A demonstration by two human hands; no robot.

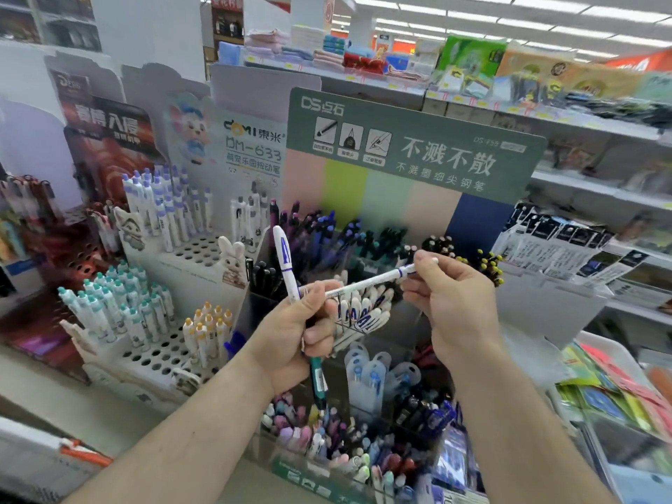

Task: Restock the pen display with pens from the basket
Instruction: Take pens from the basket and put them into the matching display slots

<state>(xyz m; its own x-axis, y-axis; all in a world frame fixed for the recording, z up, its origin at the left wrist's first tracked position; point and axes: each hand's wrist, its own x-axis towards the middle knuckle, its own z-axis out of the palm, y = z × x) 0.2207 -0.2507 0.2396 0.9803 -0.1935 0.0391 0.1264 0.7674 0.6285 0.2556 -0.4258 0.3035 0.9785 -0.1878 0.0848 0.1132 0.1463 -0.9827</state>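
The left hand (302,336) grips a small bunch of pens: a white pen with a blue-printed cap (285,261) standing upright and a teal-barrelled pen (318,381) pointing down. The right hand (451,303) pinches the far end of a slim white pen with a blue band (371,281), whose long axis runs almost level between both hands. Directly beyond lies the clear compartment of matching white-and-blue pens (363,314), probably its slot, nearer the left hand.

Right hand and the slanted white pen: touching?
Touching. The head view shows the right hand pinching the slanted white pen near its upper end between thumb and fingertips.
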